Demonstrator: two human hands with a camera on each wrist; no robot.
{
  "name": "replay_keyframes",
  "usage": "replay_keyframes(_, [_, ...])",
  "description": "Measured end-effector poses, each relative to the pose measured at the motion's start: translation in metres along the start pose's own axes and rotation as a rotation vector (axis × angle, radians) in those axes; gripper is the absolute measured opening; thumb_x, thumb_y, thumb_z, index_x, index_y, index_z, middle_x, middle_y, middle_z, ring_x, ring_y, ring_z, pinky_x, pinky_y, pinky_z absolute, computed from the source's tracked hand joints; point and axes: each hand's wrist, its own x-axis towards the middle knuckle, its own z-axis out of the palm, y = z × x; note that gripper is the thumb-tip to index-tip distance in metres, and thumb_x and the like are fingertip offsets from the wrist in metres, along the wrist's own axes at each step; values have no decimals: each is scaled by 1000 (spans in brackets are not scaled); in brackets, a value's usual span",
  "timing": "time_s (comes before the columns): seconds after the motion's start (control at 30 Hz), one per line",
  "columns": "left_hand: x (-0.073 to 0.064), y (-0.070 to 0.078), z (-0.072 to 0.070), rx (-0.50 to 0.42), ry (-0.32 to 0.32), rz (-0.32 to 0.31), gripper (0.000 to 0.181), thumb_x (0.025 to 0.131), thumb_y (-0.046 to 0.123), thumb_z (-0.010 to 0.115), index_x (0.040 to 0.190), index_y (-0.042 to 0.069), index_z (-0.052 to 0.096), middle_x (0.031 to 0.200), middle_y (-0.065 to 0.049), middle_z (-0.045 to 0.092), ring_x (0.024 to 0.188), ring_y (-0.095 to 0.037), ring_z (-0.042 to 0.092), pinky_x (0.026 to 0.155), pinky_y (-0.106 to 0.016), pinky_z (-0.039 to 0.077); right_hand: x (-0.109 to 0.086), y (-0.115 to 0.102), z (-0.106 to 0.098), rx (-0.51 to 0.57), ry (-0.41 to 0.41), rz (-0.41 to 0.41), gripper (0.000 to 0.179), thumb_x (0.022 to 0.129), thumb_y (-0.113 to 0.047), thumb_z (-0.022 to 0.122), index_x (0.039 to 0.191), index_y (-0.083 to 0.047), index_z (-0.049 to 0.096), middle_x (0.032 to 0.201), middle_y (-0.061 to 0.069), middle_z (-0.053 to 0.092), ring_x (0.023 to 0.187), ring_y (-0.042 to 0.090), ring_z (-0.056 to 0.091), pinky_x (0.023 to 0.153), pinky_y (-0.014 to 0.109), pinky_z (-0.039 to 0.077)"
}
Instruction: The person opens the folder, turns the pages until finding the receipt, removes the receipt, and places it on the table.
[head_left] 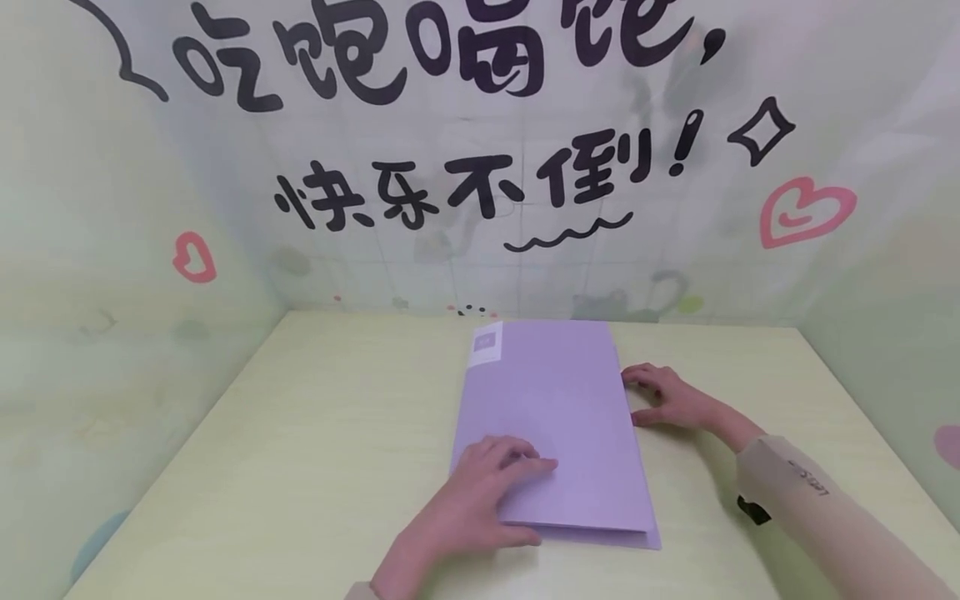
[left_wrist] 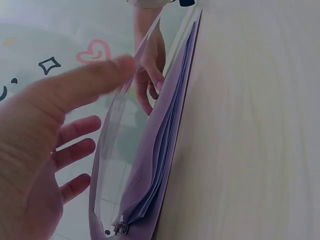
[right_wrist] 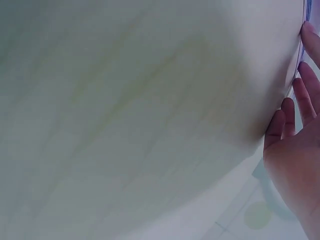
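A purple file folder (head_left: 558,400) lies on the table, a white label at its far left corner. My left hand (head_left: 487,492) is over its near left part, fingers spread and loosely bent, the thumb by the near edge. In the left wrist view the folder's cover (left_wrist: 95,200) stands a little apart from the inner sheets (left_wrist: 162,145), and a metal clip (left_wrist: 121,227) shows near the spine. My right hand (head_left: 675,398) touches the folder's right edge with its fingertips, the fingers relaxed, as the right wrist view also shows.
The pale wooden table (head_left: 322,442) reaches back to a printed backdrop (head_left: 420,275) with black lettering and pink hearts. Similar sheeting walls in the left and right sides. A small black object (head_left: 753,510) shows under the right sleeve.
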Motion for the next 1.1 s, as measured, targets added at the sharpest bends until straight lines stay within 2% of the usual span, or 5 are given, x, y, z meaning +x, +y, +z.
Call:
replay_keyframes(0.1, [3,3,1,55,-26,0,62,74,39,82,131,35,60,125,9,54,119,-11,46,102,-35,38,-1,1,-2,1,-6,3,54,80,-19,80,125,2,57,132,23,56,121,43,49,103,54,37])
replay_keyframes(0.27, [2,4,-2,88,-5,24,49,76,28,81,123,34,67,115,10,57,109,-10,49,95,-28,43,0,1,-2,1,-24,34,56,80,-18,80,127,0,55,133,22,55,120,41,48,102,53,35])
replay_keyframes(0.77, [-18,7,-19,-11,205,-41,46,71,14,83,113,30,72,115,14,61,110,-6,57,88,-21,53,-1,0,-2,-12,10,-37,51,80,-18,81,122,-1,58,129,20,58,117,38,51,100,45,38])
replay_keyframes(0.97, [-29,0,-24,-20,330,-6,48,71,14,86,113,30,71,114,13,63,103,-6,63,85,-15,52,0,0,1,21,23,-74,49,80,-19,81,122,-3,60,127,17,60,119,37,50,101,30,37])
replay_keyframes(1.1, [-34,-5,-27,-133,385,22,48,72,8,86,114,24,71,114,10,64,98,-6,65,81,-11,53,0,1,0,24,13,-60,50,81,-20,81,124,-4,60,129,16,59,121,36,48,101,30,35])
